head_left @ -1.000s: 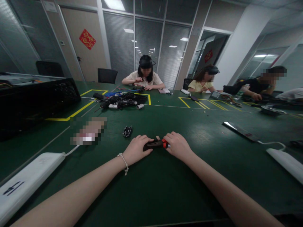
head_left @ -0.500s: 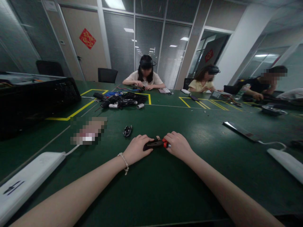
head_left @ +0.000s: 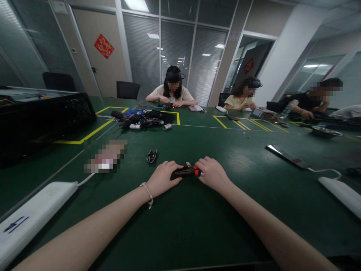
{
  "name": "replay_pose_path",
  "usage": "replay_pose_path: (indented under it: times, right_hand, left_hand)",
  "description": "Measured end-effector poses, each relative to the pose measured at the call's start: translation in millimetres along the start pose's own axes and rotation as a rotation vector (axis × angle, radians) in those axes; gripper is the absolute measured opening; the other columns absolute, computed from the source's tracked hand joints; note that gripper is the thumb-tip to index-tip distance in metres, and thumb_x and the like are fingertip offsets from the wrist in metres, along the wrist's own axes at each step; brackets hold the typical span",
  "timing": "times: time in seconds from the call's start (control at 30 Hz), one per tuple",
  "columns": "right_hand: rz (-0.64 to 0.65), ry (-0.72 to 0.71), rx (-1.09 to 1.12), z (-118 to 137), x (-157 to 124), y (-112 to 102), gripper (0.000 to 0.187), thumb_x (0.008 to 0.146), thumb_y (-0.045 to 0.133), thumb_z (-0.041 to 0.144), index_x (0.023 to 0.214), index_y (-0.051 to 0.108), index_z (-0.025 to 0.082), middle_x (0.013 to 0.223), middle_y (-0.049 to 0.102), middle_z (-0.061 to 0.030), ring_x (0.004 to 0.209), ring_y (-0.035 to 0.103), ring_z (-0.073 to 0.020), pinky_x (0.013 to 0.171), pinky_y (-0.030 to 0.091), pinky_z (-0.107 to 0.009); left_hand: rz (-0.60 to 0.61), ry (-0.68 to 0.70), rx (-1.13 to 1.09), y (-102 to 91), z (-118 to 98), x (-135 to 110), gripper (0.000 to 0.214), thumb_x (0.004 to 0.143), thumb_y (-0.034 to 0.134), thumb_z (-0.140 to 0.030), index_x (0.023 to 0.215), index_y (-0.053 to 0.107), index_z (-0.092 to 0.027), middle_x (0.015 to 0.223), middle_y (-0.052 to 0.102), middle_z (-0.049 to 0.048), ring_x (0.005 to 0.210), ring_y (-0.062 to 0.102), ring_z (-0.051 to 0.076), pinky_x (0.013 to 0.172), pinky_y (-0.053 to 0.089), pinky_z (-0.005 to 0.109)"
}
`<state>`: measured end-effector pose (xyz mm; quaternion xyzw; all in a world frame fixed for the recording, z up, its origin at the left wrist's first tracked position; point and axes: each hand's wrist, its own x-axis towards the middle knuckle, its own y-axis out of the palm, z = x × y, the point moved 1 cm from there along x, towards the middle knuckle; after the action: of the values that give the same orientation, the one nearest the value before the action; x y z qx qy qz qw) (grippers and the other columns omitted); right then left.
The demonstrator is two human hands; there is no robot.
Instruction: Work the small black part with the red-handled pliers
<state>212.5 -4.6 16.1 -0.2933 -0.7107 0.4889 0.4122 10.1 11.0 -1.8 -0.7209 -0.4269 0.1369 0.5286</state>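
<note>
My right hand (head_left: 212,174) is closed round the red handles of a pair of pliers (head_left: 189,171), whose dark jaws point left. Those jaws reach onto a small black part (head_left: 175,174) that my left hand (head_left: 165,177) pinches between thumb and fingers, low over the green table. A small pale piece shows at the part's upper edge; my fingers cover much of the rest. Left of my hands lies a separate black-and-silver piece (head_left: 151,156), touched by neither.
A power drill (head_left: 126,122) lies among cables and parts at the far left. A black computer case (head_left: 56,116) stands left. White power banks lie at both sides, one cabled to a phone (head_left: 286,156) on the right. Several people sit across the green table (head_left: 180,233).
</note>
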Motion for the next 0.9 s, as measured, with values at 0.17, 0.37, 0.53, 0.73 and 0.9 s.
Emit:
replay_pose_path:
  times: [0.17,0.37,0.53,0.73,0.9]
  right_hand:
    - [0.0,0.0,0.002,0.2,0.0,1.0,0.016,0.07,0.053,0.021,0.085,0.058,0.016,0.084,0.059,-0.0062,0.075,0.047,-0.0172,0.065,0.035,-0.027]
    - [-0.001,0.002,0.004,0.4,0.1,1.9,0.017,0.07,0.053,0.021,0.085,0.058,0.016,0.084,0.059,-0.006,0.075,0.047,-0.017,0.065,0.035,-0.027]
    - [0.002,0.0,-0.002,-0.7,-0.4,2.9,0.017,0.07,0.054,0.023,0.085,0.058,0.016,0.084,0.059,-0.006,0.075,0.046,-0.0174,0.064,0.034,-0.027]
    - [-0.006,0.001,0.004,-0.5,-0.2,2.4,0.017,0.07,0.053,0.022,0.085,0.058,0.016,0.083,0.059,-0.0063,0.075,0.046,-0.0171,0.064,0.034,-0.027]
    - [-0.003,0.007,0.02,0.6,0.3,1.7,0.017,0.07,0.053,0.022,0.086,0.058,0.016,0.084,0.059,-0.0059,0.074,0.047,-0.0169,0.065,0.035,-0.027]
  left_hand:
    - [0.001,0.009,-0.013,-0.2,-0.5,0.2,0.036,0.076,0.054,-0.033,0.111,0.049,-0.027,0.098,0.055,0.0004,0.09,0.049,0.019,0.076,0.04,0.033]
    - [-0.012,0.016,-0.015,0.6,0.9,0.4,0.035,0.076,0.055,-0.032,0.11,0.049,-0.027,0.097,0.055,0.0,0.088,0.049,0.018,0.076,0.04,0.032]
    - [-0.02,0.01,-0.004,1.4,0.9,0.1,0.038,0.074,0.056,-0.031,0.111,0.047,-0.026,0.101,0.054,0.0003,0.091,0.049,0.019,0.079,0.04,0.034]
    - [-0.006,0.009,-0.004,-1.2,-2.9,0.3,0.035,0.075,0.055,-0.031,0.109,0.048,-0.026,0.099,0.055,0.0004,0.091,0.049,0.019,0.079,0.04,0.034]
    - [0.008,-0.003,-0.014,-3.0,-3.5,0.2,0.035,0.076,0.055,-0.031,0.109,0.048,-0.027,0.099,0.054,-0.0002,0.091,0.049,0.019,0.078,0.04,0.034]
